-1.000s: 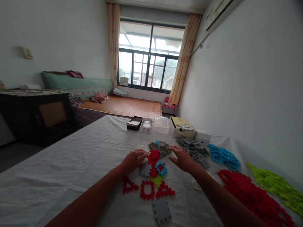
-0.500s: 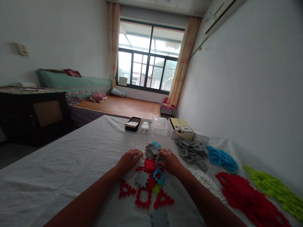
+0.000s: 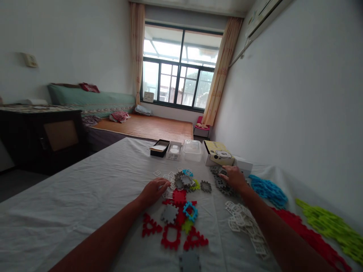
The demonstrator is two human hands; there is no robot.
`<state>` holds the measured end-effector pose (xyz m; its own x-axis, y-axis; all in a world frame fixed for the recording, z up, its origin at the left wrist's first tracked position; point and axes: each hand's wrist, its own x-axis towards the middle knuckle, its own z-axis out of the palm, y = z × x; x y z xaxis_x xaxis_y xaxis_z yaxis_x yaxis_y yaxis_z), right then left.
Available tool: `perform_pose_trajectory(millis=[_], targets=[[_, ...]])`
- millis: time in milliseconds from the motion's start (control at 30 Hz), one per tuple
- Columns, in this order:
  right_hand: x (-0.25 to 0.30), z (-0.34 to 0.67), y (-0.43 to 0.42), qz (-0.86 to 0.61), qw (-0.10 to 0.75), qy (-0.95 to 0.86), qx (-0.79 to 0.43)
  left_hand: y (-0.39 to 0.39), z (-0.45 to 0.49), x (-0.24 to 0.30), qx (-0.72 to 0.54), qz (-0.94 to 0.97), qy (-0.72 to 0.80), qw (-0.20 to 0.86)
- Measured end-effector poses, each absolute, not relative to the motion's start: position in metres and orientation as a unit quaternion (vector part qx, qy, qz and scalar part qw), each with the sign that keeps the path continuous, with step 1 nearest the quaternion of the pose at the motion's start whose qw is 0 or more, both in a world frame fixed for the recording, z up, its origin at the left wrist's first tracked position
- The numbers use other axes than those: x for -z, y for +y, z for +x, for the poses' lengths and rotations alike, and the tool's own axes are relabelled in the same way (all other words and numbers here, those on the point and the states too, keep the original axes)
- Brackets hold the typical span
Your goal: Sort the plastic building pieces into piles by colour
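My left hand (image 3: 154,190) rests on the cloth beside small white window-shaped pieces (image 3: 168,195), its fingers loosely stretched toward a grey ring-shaped piece (image 3: 179,182); nothing shows in it. My right hand (image 3: 235,176) is over a pile of grey interlocking puzzle tiles (image 3: 222,186), thumb and fingers apart. One grey square frame tile (image 3: 206,186) lies alone between the hands. Below my left hand lie red tiles (image 3: 171,237), a blue frame tile (image 3: 190,211), a grey tile (image 3: 169,214) and a lime piece (image 3: 187,226).
Sorted piles lie on the right: blue tiles (image 3: 269,192), white pieces (image 3: 246,223), red tiles (image 3: 306,234) and lime tiles (image 3: 331,223). Along the far table edge stand a black box (image 3: 159,148), a white box (image 3: 174,151), a clear plastic container (image 3: 193,150) and a yellow box (image 3: 219,153).
My right hand has moved right, from the central cluster to the grey pile. A grey square frame tile now shows on the cloth near where it was. My left hand has barely moved.
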<state>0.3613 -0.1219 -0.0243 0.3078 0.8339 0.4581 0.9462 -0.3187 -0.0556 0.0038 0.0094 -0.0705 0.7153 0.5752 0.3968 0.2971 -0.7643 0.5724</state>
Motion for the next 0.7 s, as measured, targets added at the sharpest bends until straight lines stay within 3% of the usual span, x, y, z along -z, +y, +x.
perform_pose_trajectory(millis=[233, 400, 700], targets=[[0.055, 0.302, -0.118, -0.694, 0.085, -0.714, 0.024, 0.012, 0.003, 0.073, -0.289, 0.890, 0.244, 0.253], [0.054, 0.301, -0.117, -0.734, 0.066, -0.671, 0.086, 0.010, 0.003, 0.072, -0.292, 0.891, 0.242, 0.251], [0.004, 0.361, -0.110, -0.837, 0.165, -0.487, 0.188, 0.012, 0.005, 0.076, -0.291, 0.898, 0.239, 0.227]])
